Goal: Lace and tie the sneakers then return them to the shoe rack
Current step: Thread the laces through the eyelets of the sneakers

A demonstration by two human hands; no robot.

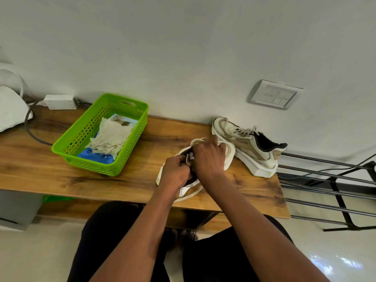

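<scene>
Cream and beige leather is showing around both hands where the near sneaker [227,157] is lying on the wooden tabletop [122,180], its long axis running from the person's near left up toward the far right, toe end pointing at the second shoe. The left hand [175,174] is closing its grip on the dark tongue and collar at the heel end, fingers curled and pinching, though exactly what they are pinching is partly hidden. The right hand [209,157] is working just beyond it, over the eyelet area, its grip narrow around what looks like the lace [196,141]; one pale loop is arching up past its knuckles and another length is trailing out beneath the wrists toward the tabletop's near edge.

The laced sneaker [252,145] is standing just right of and beyond the right grip, its toe touching or almost touching the near shoe. The shoe rack [325,180] is lying farther right again, off the tabletop's end and lower down.

Lacing seems to be the step in hand. Since the eyelets are running away from the left grip along the shoe's length, the right hand is the nearer one for threading, while the left is likely steadying. The right hand is also nearer the rack.
</scene>
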